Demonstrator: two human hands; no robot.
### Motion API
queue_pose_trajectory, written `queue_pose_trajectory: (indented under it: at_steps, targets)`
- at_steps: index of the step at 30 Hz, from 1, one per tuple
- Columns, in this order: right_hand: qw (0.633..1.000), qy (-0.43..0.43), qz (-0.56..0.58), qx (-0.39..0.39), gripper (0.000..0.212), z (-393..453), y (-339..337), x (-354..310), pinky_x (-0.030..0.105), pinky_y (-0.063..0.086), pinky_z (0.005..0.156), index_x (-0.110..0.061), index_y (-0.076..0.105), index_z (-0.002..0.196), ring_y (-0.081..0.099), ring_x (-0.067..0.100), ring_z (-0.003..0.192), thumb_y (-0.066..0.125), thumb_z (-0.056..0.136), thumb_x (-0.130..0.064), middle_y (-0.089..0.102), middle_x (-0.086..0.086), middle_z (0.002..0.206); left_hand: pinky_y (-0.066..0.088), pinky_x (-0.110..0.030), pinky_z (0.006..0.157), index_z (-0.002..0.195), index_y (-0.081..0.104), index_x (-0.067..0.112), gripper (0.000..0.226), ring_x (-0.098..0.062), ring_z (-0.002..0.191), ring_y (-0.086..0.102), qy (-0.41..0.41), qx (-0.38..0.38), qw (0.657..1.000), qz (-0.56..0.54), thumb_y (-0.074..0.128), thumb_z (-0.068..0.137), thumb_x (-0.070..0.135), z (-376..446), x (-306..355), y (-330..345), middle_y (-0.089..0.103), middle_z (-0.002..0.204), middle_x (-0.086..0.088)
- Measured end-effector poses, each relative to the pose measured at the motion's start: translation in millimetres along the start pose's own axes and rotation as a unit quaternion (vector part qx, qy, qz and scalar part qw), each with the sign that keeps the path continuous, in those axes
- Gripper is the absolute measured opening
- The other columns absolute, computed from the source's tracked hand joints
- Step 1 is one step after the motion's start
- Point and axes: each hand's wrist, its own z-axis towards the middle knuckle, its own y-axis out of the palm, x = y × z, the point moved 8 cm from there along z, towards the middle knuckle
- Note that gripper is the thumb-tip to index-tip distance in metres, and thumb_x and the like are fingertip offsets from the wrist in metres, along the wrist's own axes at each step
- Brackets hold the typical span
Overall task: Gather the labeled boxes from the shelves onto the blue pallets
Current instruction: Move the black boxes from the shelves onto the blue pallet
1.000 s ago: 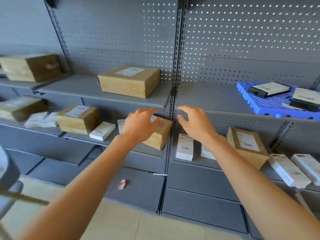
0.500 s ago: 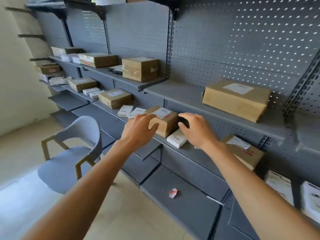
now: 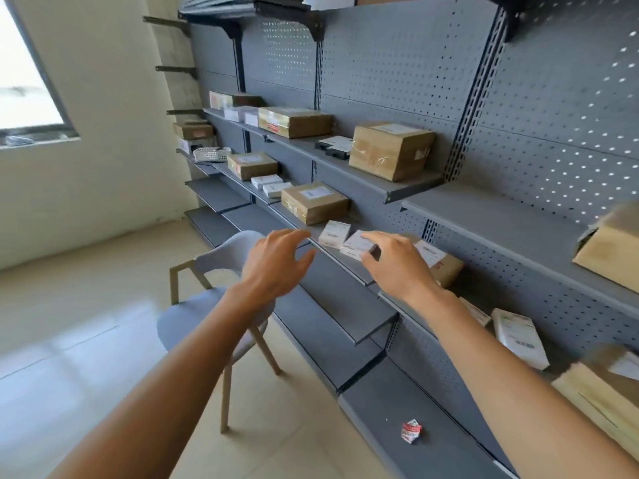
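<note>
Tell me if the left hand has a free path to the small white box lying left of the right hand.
Probably yes: the left hand hovers open beside the shelf edge, and nothing lies between it and the small white box.

The one head view looks forward and down, slantwise along the grey shelving (image 3: 408,188), close by.

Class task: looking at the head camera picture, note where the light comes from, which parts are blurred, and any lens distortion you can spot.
Head view: daylight enters through the window, which is blown out to white; the floor and the brown box at the right edge are smeared by motion blur; the left hand and right hand are fairly sharp; the wide-angle lens bows and slants the shelf uprights.
</note>
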Motion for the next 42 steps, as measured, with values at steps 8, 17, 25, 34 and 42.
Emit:
queue_pose_trajectory:
  at_steps: [8, 17, 25, 34, 42]
  targets:
    - [0.999, -0.042, 0.018, 0.002, 0.043, 111.6, 39.5, -2.3, 0.036, 0.039, 0.106, -0.016, 0.055, 0.140, 0.048, 0.023, 0.131, 0.054, 0.099, -0.024, 0.057, 0.003, 0.141, 0.046, -0.044, 0.103, 0.138, 0.058, 0.027, 0.042, -0.022, 0.128, 0.055, -0.026, 0.009, 0.999, 0.030, 0.056, 0.099, 0.044, 88.0, -59.0, 20.5, 0.060, 0.140, 0.001]
    - [0.997, -0.065, 0.024, 0.018, 0.044, 248.7, 47.5, 19.7, 0.039, 0.040, 0.109, -0.016, 0.054, 0.142, 0.044, 0.023, 0.134, 0.053, 0.099, -0.026, 0.057, 0.002, 0.142, 0.048, -0.045, 0.100, 0.136, 0.060, 0.026, 0.041, -0.022, 0.128, 0.054, -0.031, 0.033, 0.998, 0.044, 0.055, 0.099, 0.043, 208.2, -94.4, 40.7, 0.061, 0.138, 0.003]
    - [0.998, -0.062, 0.005, 0.023, 0.046, 322.9, 52.0, 34.9, 0.038, 0.041, 0.106, -0.019, 0.051, 0.144, 0.046, 0.023, 0.129, 0.054, 0.099, -0.027, 0.057, 0.001, 0.141, 0.052, -0.048, 0.097, 0.135, 0.060, 0.026, 0.041, -0.025, 0.125, 0.057, -0.021, 0.040, 0.999, 0.027, 0.054, 0.099, 0.043, 297.1, -113.3, 56.9, 0.062, 0.137, 0.000]
    - [0.999, -0.024, -0.016, 0.043, 0.051, 423.8, 83.9, 42.5, 0.034, 0.032, 0.114, -0.018, 0.045, 0.148, 0.038, 0.020, 0.140, 0.055, 0.100, -0.032, 0.048, 0.001, 0.150, 0.049, -0.045, 0.101, 0.137, 0.058, 0.024, 0.040, -0.022, 0.131, 0.050, 0.039, 0.037, 0.998, -0.011, 0.056, 0.099, 0.038, 422.1, -153.8, 91.0, 0.060, 0.140, -0.001]
    - [0.996, 0.067, -0.024, 0.049, 0.052, 506.3, 117.1, 54.9, 0.036, 0.030, 0.116, -0.012, 0.045, 0.148, 0.035, 0.022, 0.140, 0.058, 0.099, -0.027, 0.049, 0.003, 0.149, 0.046, -0.049, 0.104, 0.139, 0.056, 0.023, 0.038, -0.026, 0.131, 0.049, 0.110, -0.006, 0.993, -0.029, 0.054, 0.101, 0.029, 533.7, -188.1, 127.7, 0.058, 0.140, -0.003]
